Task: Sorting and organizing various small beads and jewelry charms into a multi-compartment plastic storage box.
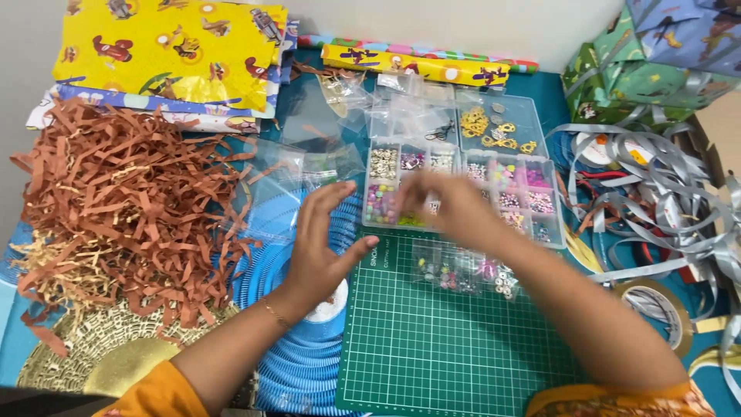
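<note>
The bead box lies just beyond the left hand's spread, empty fingers; the right hand blurs over it, its grip unclear.

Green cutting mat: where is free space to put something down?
The cutting mat is bare between the two forearms, below the small bead bag. Crowded: brown paper shreds on the left, bead organizer above, grey ribbon on the right.

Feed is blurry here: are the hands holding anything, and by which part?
Left hand is open and holds nothing. Right hand, over the bead box, is motion-blurred; cannot tell.
</note>
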